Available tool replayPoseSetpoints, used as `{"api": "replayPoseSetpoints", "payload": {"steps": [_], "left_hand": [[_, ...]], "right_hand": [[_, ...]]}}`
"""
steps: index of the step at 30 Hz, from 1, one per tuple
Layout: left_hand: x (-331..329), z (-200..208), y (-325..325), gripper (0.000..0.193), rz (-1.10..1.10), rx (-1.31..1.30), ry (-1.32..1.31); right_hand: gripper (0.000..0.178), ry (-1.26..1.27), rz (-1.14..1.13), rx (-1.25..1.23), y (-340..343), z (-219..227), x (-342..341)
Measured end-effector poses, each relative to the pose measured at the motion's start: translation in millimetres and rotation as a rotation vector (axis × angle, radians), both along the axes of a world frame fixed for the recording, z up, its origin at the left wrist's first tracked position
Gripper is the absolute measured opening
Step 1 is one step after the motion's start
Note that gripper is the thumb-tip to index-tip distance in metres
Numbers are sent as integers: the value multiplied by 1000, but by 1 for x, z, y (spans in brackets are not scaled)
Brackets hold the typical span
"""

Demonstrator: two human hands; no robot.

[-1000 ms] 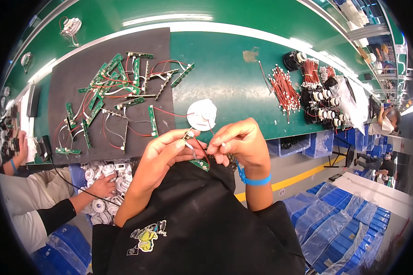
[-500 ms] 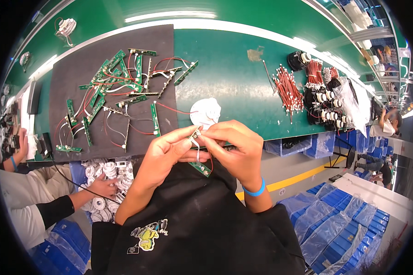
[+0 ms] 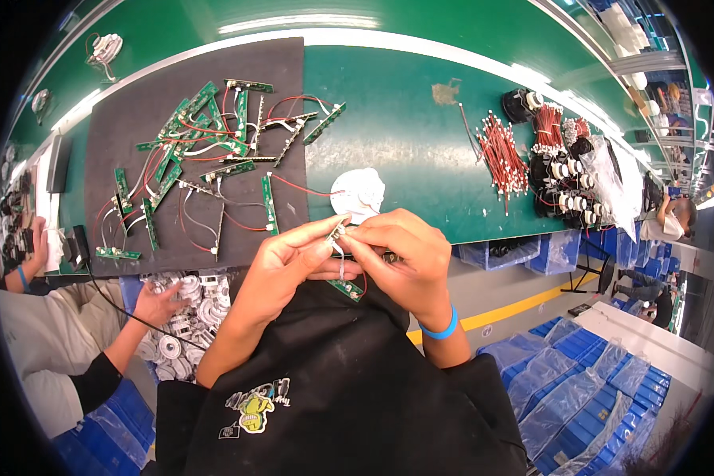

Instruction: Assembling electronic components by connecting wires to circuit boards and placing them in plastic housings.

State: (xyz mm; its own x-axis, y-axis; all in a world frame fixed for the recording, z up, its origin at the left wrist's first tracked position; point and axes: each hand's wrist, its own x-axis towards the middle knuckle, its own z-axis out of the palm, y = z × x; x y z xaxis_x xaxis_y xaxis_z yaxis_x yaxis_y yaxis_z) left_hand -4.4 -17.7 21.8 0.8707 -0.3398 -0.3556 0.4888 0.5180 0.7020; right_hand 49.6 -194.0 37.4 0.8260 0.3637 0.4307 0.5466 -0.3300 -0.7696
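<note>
My left hand (image 3: 287,262) is closed on a narrow green circuit board (image 3: 337,232), pinched edge-up between thumb and forefinger. My right hand (image 3: 401,250) meets it from the other side, thumb and fingertips closed at the board's end where pale wires come off; the small part between those fingertips is hidden. Below the hands hangs a second green board (image 3: 346,289), with a red wire beside it. Just beyond my fingertips a white round housing (image 3: 358,194) lies on the table, and a red wire runs from it to a green board (image 3: 270,205) on the left.
Several wired circuit boards lie tangled on a dark mat (image 3: 278,71). To the right are a pile of red wire leads (image 3: 500,155) and black-and-white round parts (image 3: 567,182). At left, a co-worker's hand (image 3: 160,303) is over a bin of white parts (image 3: 186,349). Blue bins (image 3: 571,389) stand lower right.
My hands stay nearly still around the board, the right one shifting only slightly. The co-worker's hand over the white parts has moved up and to the left.
</note>
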Motion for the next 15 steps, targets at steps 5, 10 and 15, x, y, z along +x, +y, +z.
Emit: {"api": "replayPoseSetpoints", "payload": {"steps": [5, 10, 15], "left_hand": [[1, 1, -3, 45, 22, 36, 19], [-2, -8, 11, 42, -83, 85, -90], [11, 1, 25, 39, -248, 92, -93]], "right_hand": [[14, 148, -17, 56, -1, 0, -1], [18, 448, 147, -10, -4, 10, 8], [19, 420, 266, 33, -8, -3, 16]]}}
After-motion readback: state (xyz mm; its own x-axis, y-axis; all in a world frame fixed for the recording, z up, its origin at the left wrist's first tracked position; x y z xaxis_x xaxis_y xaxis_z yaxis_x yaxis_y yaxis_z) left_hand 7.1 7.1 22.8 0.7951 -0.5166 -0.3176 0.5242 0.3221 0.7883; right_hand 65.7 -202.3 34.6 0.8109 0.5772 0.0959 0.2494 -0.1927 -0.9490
